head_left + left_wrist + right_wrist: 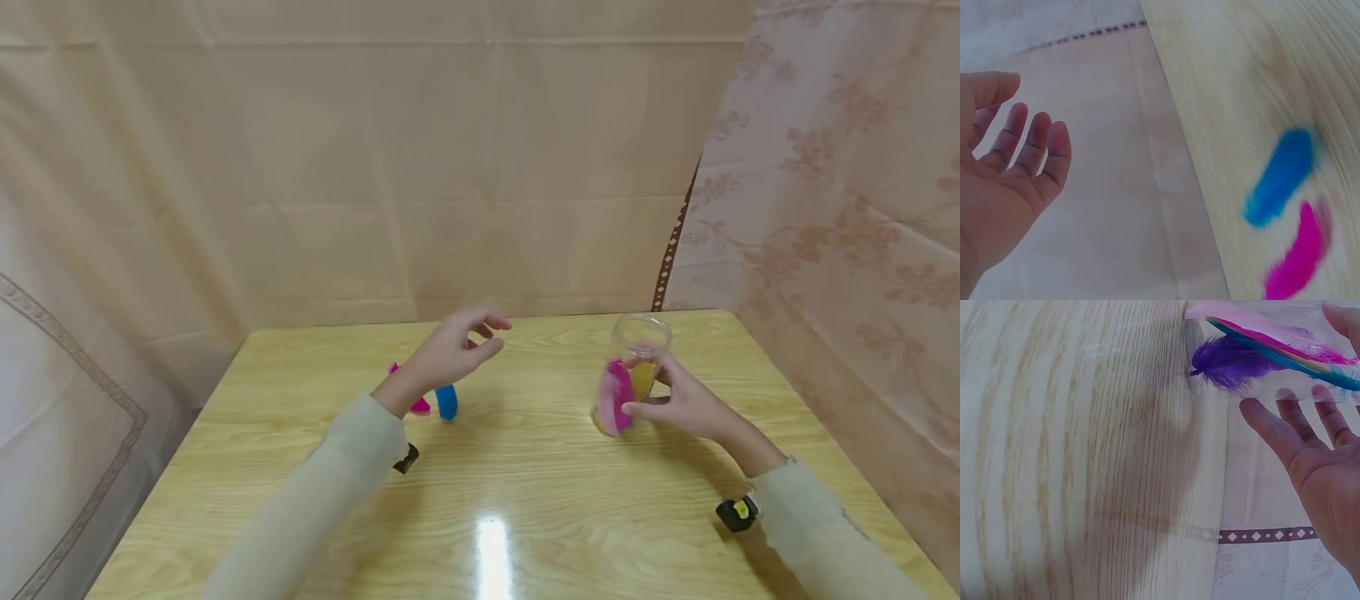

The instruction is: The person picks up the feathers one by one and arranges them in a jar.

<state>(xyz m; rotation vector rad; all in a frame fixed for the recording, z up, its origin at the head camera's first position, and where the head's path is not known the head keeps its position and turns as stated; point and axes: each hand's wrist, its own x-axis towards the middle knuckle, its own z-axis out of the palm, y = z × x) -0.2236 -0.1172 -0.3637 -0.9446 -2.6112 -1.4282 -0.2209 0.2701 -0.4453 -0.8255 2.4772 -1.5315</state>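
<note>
Head view: a clear jar [624, 346] is toward the right of a wooden table [555, 475], its round mouth up; whether it stands or is slightly raised, one cannot tell.
Jar's long axis: slants from base at lower left to mouth at upper right; in the right wrist view it lies crosswise, base end at left, the rest running out of the frame.
Right hand [678, 400]: holds the jar, thumb on one side, fingers on the other.
Feathers in the jar: a purple feather [1229, 362] has its bare quill tip toward the base; a teal feather [1285, 360] slants, thin end toward the base; a magenta feather [1297, 344] lies beside it.
Left hand [453, 346]: raised, holding nothing, thumb and loosely bent fingers apart.
Loose blue feather [447, 403]: on the table below the left hand, long axis running nearly straight from far to near.
Loose pink feather [420, 406]: just beside the blue one, slanting from upper left to lower right, its middle hidden by the left wrist.
Curtain [450, 167]: hangs behind the table.
</note>
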